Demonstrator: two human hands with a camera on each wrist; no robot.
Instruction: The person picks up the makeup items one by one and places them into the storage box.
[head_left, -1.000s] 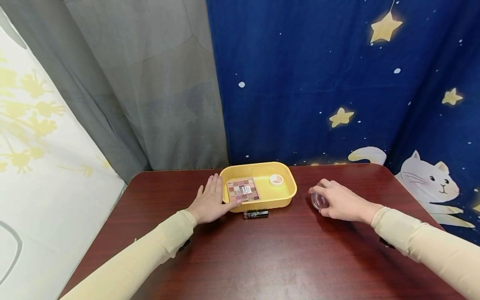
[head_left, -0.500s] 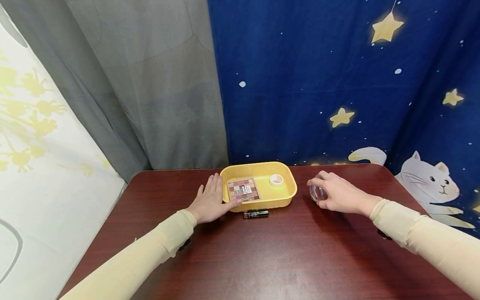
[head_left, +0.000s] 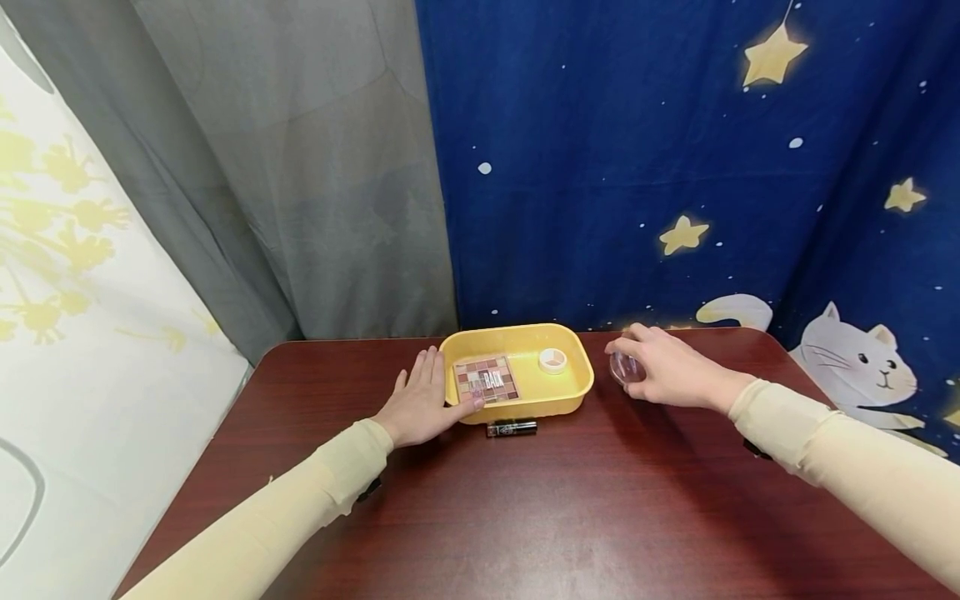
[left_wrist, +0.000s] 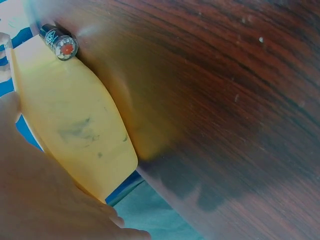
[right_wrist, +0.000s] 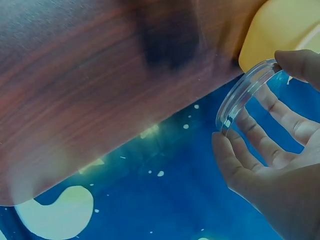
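My left hand lies with straight fingers along the left side of a yellow plastic tray, its thumb over the front rim. Inside the tray are a checkered eyeshadow palette at the left and a small round white pot with pinkish segments at the right. To the right of the tray, my right hand pinches a clear round plastic case by its edges. In the right wrist view the case is tilted, with thumb and fingers spread around its rim.
A short black cosmetic tube lies on the dark red wooden table against the tray's front wall. Behind the table's back edge hang a grey curtain and a blue star-patterned curtain.
My right hand has moved away from me and slightly left with the clear case, closer to the table's back edge. The left hand and the tray have stayed put.
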